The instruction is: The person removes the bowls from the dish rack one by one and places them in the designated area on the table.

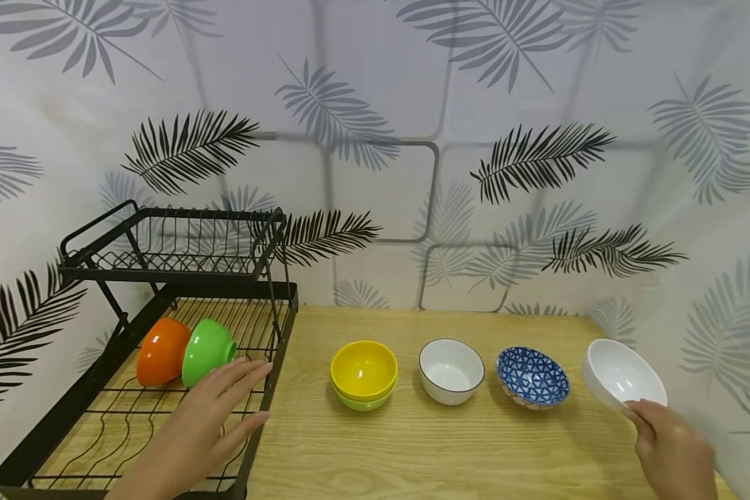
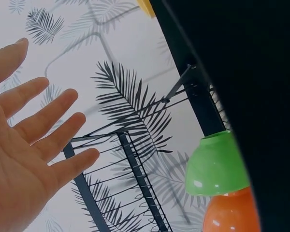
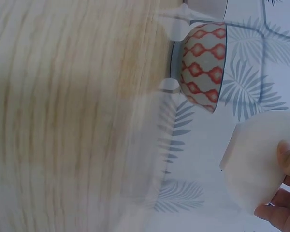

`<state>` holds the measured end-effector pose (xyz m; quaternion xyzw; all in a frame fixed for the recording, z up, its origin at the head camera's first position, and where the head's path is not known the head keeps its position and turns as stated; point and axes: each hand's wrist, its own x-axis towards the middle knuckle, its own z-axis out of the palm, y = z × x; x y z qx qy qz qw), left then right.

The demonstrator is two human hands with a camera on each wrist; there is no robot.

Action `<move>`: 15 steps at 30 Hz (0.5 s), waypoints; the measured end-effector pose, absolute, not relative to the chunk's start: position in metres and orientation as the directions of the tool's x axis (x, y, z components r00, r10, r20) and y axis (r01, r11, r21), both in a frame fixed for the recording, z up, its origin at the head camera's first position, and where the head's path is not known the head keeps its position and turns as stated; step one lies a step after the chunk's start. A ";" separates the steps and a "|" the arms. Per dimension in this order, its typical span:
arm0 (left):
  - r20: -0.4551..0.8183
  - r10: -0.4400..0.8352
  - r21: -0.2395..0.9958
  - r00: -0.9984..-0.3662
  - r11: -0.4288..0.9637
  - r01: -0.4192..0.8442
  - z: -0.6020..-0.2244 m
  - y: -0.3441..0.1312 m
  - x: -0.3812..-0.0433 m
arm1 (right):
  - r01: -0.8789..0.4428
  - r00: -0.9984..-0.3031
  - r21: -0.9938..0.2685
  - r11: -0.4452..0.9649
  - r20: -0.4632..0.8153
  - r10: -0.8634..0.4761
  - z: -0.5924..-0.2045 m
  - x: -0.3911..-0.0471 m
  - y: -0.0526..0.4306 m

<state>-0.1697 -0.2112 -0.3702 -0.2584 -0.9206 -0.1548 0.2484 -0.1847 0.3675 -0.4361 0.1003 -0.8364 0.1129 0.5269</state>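
At the far right my right hand (image 1: 678, 448) pinches the near rim of a plain white bowl (image 1: 625, 375), held tilted. The right wrist view shows the bowl (image 3: 261, 162) raised over the table, thumb and fingers at its edge. My left hand (image 1: 203, 423) hovers over the right side of the black dish rack, its fingers spread and holding nothing. In the left wrist view the palm of that hand (image 2: 26, 140) faces the camera. Just beyond it, a green bowl (image 1: 206, 353) and an orange bowl (image 1: 161, 353) lean on their sides in the rack.
A yellow bowl (image 1: 364, 369) nests in a light green one (image 1: 365, 403) on the wooden table (image 1: 450, 451). To their right stand a dark-rimmed white bowl (image 1: 451, 371) and a blue-patterned bowl (image 1: 532, 377). The dish rack (image 1: 265, 417) has an upper tier (image 1: 162, 274). A patterned wall closes the back.
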 end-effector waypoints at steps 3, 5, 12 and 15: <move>0.531 0.396 0.157 -0.749 0.823 0.546 -0.370 -0.212 -0.168 | -0.278 -0.445 -0.105 0.955 0.895 -0.032 -0.437 -0.187 0.370; 0.530 0.400 0.154 -0.748 0.822 0.548 -0.371 -0.213 -0.168 | -0.276 -0.459 -0.116 0.954 0.888 -0.025 -0.438 -0.188 0.372; 0.528 0.412 0.147 -0.743 0.817 0.557 -0.375 -0.219 -0.168 | -0.268 -0.523 -0.133 0.954 0.852 -0.028 -0.443 -0.193 0.376; 0.516 0.409 0.157 -0.753 0.819 0.552 -0.376 -0.221 -0.167 | -0.265 -0.545 -0.148 0.953 0.838 -0.021 -0.444 -0.195 0.378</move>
